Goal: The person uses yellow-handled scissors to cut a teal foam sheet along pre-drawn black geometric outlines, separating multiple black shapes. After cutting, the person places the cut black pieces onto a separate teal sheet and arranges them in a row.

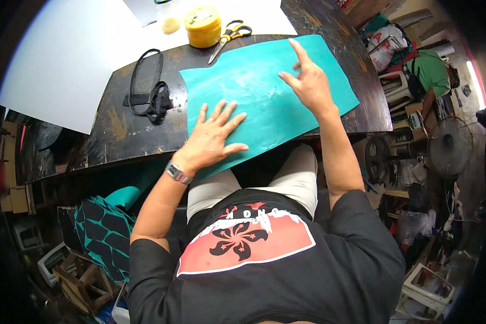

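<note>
Two hands, one green sheet (pixel 259 97) right under the fingers. Left hand (pixel 212 136) has them spread flat on it; right hand (pixel 309 85) points its index out, thumb apart, gripping nothing, can't tell if touching. Sheet looks light, bendy, kinda slick, so I'd grab opposite edges. Black strap (pixel 157 101) sits left of the left fingers; scissors (pixel 232 34), then yellow tub (pixel 203 33), beyond them.

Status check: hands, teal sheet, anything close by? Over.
Left hand spread on teal sheet; right hand over it, contact unclear. Sheet on dark table, near edge overhanging. Scissors right by its far edge.
</note>
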Motion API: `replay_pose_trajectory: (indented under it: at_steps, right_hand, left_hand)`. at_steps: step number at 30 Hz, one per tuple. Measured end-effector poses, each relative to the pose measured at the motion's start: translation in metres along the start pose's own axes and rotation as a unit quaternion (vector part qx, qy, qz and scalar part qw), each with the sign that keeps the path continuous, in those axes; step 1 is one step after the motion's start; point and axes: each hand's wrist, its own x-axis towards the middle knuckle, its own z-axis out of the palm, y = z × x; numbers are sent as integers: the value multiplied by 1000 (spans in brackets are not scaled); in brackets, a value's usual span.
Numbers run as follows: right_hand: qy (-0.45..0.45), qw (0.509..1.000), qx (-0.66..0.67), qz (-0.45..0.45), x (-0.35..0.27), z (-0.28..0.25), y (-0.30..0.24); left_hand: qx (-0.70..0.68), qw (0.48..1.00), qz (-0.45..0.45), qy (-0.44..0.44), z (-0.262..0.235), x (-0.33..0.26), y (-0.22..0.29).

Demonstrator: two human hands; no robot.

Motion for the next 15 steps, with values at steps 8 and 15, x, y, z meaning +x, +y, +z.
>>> replay_pose_trajectory:
  at_steps: [8, 15]
  right_hand:
    - [-2, 997, 54, -49, 178, 122, -62]
    - [90, 993, 66, -24, 188, 156, -83]
  left_hand:
    - [-6, 1000, 27, -11, 3, 3, -10]
    - [-74, 997, 5, -13, -4, 10, -11]
